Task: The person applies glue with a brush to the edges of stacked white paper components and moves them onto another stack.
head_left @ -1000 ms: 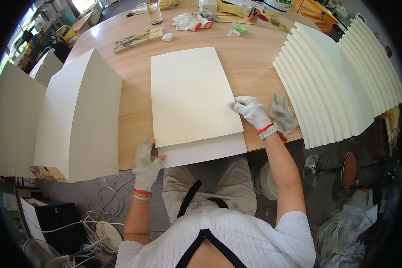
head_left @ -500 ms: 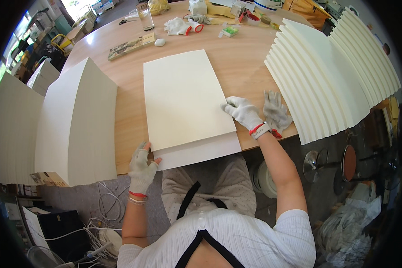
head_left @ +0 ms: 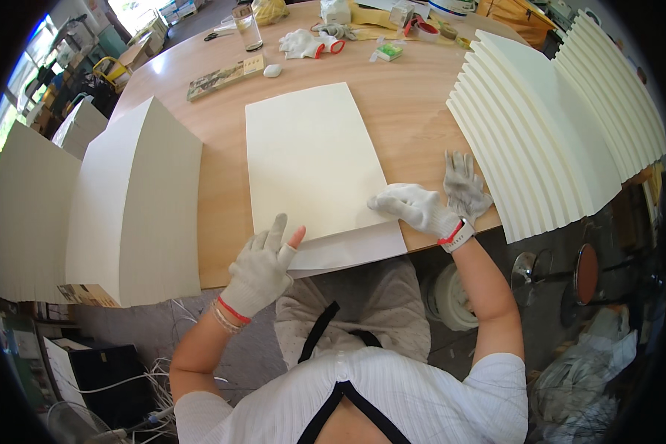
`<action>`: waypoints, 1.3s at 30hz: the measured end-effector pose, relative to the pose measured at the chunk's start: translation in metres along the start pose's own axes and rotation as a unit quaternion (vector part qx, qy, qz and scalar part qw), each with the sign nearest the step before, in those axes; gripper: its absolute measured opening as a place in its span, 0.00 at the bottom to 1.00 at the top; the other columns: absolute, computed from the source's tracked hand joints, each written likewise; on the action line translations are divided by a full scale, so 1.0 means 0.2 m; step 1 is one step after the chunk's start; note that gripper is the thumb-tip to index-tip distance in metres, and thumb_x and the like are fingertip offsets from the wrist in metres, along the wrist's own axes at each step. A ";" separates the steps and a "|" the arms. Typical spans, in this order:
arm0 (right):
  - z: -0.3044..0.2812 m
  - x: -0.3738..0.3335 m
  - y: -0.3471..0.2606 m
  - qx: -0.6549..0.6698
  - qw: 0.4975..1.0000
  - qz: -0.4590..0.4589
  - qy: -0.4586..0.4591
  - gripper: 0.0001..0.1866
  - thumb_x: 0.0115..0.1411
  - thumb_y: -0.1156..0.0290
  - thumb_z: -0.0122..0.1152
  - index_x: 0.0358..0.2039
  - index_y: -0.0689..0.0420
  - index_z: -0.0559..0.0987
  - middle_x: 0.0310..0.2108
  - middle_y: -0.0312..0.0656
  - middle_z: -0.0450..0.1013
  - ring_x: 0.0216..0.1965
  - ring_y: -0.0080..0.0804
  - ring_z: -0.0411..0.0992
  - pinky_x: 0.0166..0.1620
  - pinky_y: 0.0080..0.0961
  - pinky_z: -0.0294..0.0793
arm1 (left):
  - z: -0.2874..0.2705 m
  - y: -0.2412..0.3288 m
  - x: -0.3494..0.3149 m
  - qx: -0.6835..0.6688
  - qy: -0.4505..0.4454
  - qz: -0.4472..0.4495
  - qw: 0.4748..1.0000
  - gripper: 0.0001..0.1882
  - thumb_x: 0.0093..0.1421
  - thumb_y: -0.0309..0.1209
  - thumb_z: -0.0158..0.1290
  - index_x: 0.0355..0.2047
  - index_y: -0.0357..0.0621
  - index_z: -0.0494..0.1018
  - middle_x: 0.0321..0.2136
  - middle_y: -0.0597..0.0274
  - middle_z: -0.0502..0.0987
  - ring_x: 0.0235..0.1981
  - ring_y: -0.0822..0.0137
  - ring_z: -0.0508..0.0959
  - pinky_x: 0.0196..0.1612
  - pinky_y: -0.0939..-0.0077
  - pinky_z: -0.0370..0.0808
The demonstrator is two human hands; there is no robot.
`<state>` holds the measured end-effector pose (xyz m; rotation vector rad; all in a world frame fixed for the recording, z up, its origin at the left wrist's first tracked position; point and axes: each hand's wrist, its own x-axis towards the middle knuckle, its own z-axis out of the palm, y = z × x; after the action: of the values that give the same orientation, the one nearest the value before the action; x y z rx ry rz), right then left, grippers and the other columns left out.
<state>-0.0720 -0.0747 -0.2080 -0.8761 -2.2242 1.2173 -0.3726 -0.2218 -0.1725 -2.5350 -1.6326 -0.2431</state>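
A cream sheet (head_left: 314,155) lies in the middle of the table. A white sheet (head_left: 351,248) sticks out from under its near edge, over the table's rim. My left hand (head_left: 260,270), in a white knit glove with a bare thumb tip, is at the near left corner, index finger stretched out and thumb apart; nothing is in it. My right hand (head_left: 418,207), gloved and wearing a watch, is at the right edge near the close corner. Its fingers are pressed together over the cream sheet's edge; the fingers underneath are hidden.
Tall paper stacks (head_left: 159,207) stand at the left. At the right, cream paper (head_left: 525,133) is piled in stepped bundles. A loose glove (head_left: 465,181) lies beside my right hand. Farther back are a book (head_left: 226,78), a mouse (head_left: 272,70), a glass (head_left: 248,28) and gloves (head_left: 303,44).
My left hand has moved right and up from beside the sheets to their near left corner. My right hand has slid nearer along the right edge. The view has shifted slightly.
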 end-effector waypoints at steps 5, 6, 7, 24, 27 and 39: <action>0.00 -0.01 -0.02 -0.038 0.999 0.000 0.016 0.15 0.57 0.62 0.63 0.37 0.61 0.81 0.37 0.49 0.77 0.41 0.41 0.74 0.46 0.31 0.72 | 0.16 -0.21 0.03 -0.258 0.025 -0.185 0.948 0.07 0.52 0.26 0.60 0.31 0.35 0.78 0.28 0.56 0.79 0.27 0.65 0.79 0.31 0.71 0.75; 0.04 0.00 -0.02 -0.068 0.996 0.033 0.038 0.15 0.55 0.62 0.64 0.36 0.61 0.81 0.35 0.49 0.77 0.41 0.41 0.74 0.45 0.31 0.72 | 0.16 -0.22 0.06 -0.321 0.028 -0.234 0.917 0.05 0.53 0.26 0.59 0.27 0.35 0.79 0.23 0.57 0.79 0.24 0.67 0.78 0.29 0.73 0.74; 0.08 0.01 -0.01 -0.098 0.991 0.067 0.057 0.14 0.54 0.63 0.66 0.34 0.62 0.81 0.34 0.49 0.77 0.40 0.40 0.74 0.44 0.30 0.72 | 0.17 -0.23 0.06 -0.322 0.016 -0.259 0.910 0.06 0.53 0.27 0.59 0.27 0.35 0.79 0.22 0.56 0.79 0.24 0.66 0.78 0.29 0.72 0.73; 0.09 0.09 -0.02 -0.139 0.956 0.220 0.136 0.20 0.52 0.65 0.66 0.44 0.55 0.72 0.38 0.43 0.75 0.40 0.41 0.74 0.43 0.33 0.72 | 0.01 -0.10 0.65 0.207 -0.210 0.221 0.930 0.48 0.47 0.32 0.62 0.67 0.70 0.52 0.69 0.57 0.46 0.66 0.53 0.55 0.68 0.49 0.49; -0.01 -0.03 0.05 -0.372 0.879 0.066 0.289 0.19 0.53 0.64 0.62 0.44 0.56 0.73 0.42 0.44 0.72 0.45 0.46 0.70 0.47 0.40 0.68 | 0.13 -0.09 0.72 0.172 -0.320 0.272 0.891 0.51 0.45 0.32 0.63 0.66 0.79 0.49 0.70 0.59 0.42 0.69 0.52 0.49 0.69 0.48 0.45; 0.66 0.30 -0.42 -0.259 0.950 -0.166 -0.053 0.07 0.52 0.68 0.58 0.29 0.57 0.77 0.26 0.39 0.73 0.28 0.36 0.74 0.30 0.34 0.75 | 0.09 -0.14 0.83 0.115 -0.331 0.281 0.894 0.56 0.40 0.30 0.67 0.65 0.84 0.48 0.69 0.58 0.44 0.66 0.45 0.52 0.60 0.58 0.69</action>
<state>-0.2258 -0.1410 -0.1969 -0.5813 -2.6973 0.5415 -0.3303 -0.0590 -0.1568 -2.8998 -0.8685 0.8946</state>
